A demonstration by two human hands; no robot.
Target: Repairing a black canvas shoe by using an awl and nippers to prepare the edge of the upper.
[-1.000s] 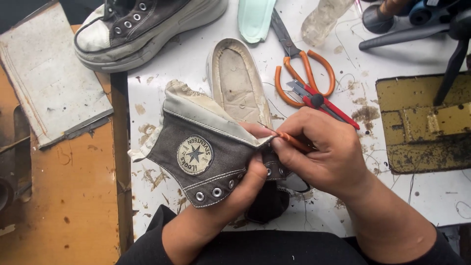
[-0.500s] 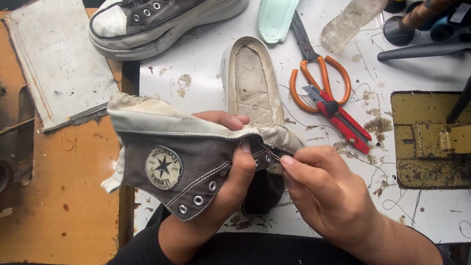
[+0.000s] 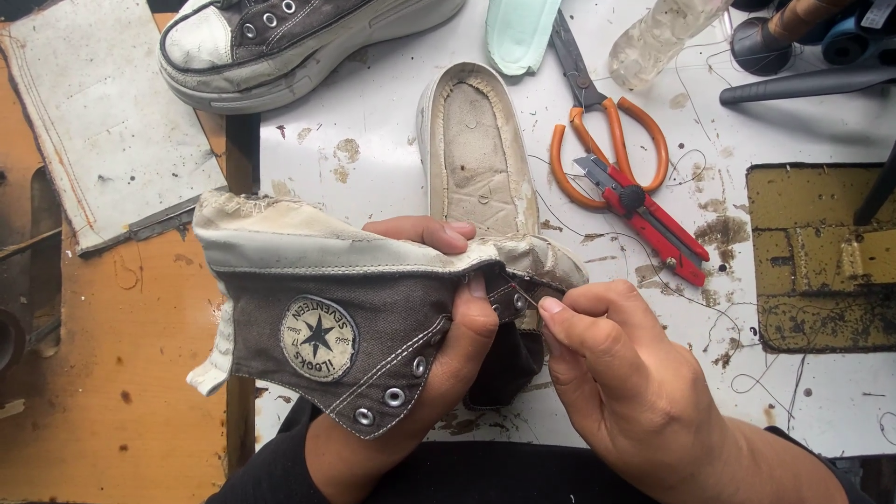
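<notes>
Gripping a dark grey canvas high-top shoe upper (image 3: 345, 327) with a round star patch, the left hand (image 3: 439, 317) wraps its eyelet edge above the white worktop's (image 3: 373, 121) near edge. The right hand (image 3: 625, 373) pinches something thin at that edge, perhaps a needle. A detached off-white rubber sole (image 3: 476, 149) lies just behind, orange-handled scissors (image 3: 597, 121) beside it.

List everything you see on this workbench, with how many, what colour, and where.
shoe upper: 1, dark grey, held at centre
detached sole: 1, off-white, behind the upper
whole sneaker: 1, grey and white, top left
scissors: 1, orange handles, right of sole
utility knife: 1, red, beside scissors
fabric sheet: 1, pale grey, far left
left hand: grips the upper
right hand: pinches at the upper's edge
</notes>
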